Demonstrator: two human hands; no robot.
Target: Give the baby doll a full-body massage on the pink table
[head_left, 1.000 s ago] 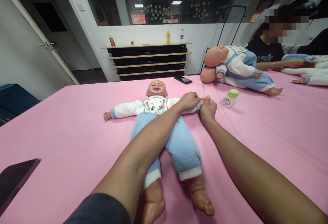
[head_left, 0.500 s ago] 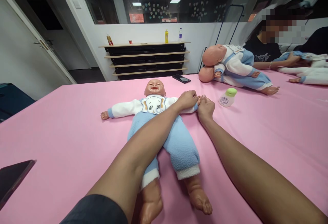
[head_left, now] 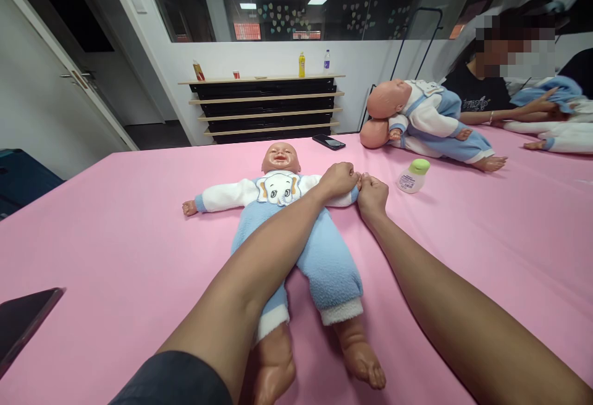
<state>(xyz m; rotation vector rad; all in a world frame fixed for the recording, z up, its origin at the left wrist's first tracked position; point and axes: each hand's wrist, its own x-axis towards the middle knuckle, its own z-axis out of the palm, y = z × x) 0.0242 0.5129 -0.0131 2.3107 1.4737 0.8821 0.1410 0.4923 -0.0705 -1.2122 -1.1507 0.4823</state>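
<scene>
In the head view, I am watching the left hand just right of centre, knuckles up, its forearm lying slantwise from the lower left over the body of a baby doll with smooth tan plastic limbs and a white and pale-blue fleece suit. Its fingers are curling together at the end of the doll's outstretched arm. The right hand is meeting it from the lower right, thumb and bent fingers pinching the doll's small hand; that small hand is mostly hiding, so I cannot tell where each fingertip is pressing. The doll is lying on its back mid-frame, feet pointing to the bottom.

The pink table cover is ending just beyond the doll's head; leftward, it is stretching from the doll's other arm to the frame's edge. Right of the right hand, apart from it, a rounded white bottle with a lime-green cap is sitting. A black rectangular phone is lying by the far edge, a flat, dark, glossy slab at lower left. Toward the upper right, two fleece-suited dolls are lying stacked beside a black-shirted co-worker.
</scene>
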